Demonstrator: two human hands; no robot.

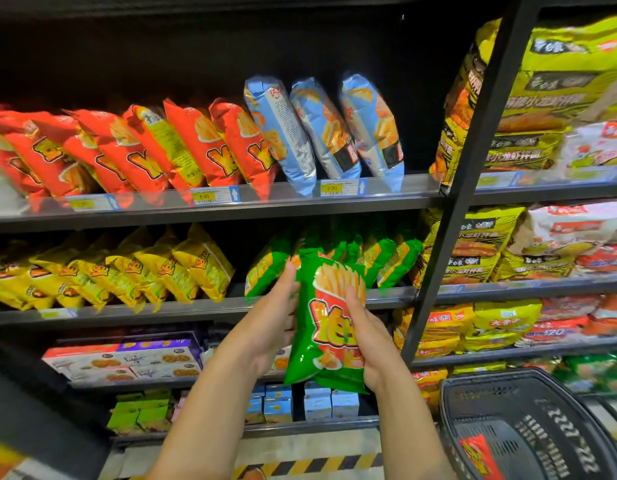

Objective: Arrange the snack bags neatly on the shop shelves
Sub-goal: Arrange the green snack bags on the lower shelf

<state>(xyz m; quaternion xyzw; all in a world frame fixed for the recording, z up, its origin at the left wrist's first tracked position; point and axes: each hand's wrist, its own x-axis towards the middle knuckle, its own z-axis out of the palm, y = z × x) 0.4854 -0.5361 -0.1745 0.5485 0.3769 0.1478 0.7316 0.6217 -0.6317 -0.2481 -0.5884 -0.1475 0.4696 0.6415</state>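
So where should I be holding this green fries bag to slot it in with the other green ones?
Keep to the side edges of the green bag, as the left hand and right hand do now, low on its body. It stands upright and puffy, so a side grip leaves the top free to enter the green row first.

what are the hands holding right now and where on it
Both hands hold one green snack bag upright in front of the shelves: the left hand grips its left edge, the right hand its right side, fingers spread over the front.
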